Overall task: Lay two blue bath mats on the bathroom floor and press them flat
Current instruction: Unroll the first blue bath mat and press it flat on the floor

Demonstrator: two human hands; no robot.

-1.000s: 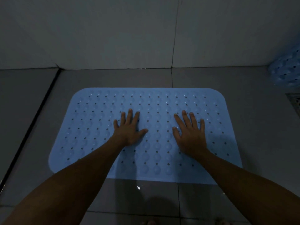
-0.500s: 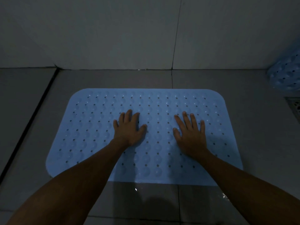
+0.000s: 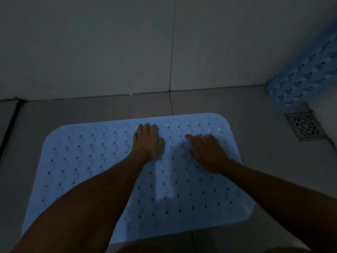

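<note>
Bath mat (image 3: 94, 161), light blue with rows of small holes and raised bumps, lies spread on the grey tiled floor (image 3: 273, 161), its far edge near the base of the wall (image 3: 109, 52) and its rounded corners showing at the far left and far right. It appears flat where visible; the near left part is covered by the forearm.

Left hand (image 3: 148, 143) rests palm down on the far middle of the mat, fingers straight and close together, pointing toward the far edge, holding nothing. Right hand (image 3: 207, 152) rests on the mat just beside it, to the right, palm down with fingers extended and angled toward the left; it also grips nothing. The two hands are apart, with a strip of bare mat between them.

Second mat (image 3: 306, 75), the same blue with holes, stands rolled up in the far right corner, leaning against the wall, well apart from the flat one.

Metal floor drain (image 3: 304, 126) with a patterned grate sits in the floor just in front of the rolled mat, to the right of the flat mat.

Lighting is dim; fine surface detail cannot be judged.
</note>
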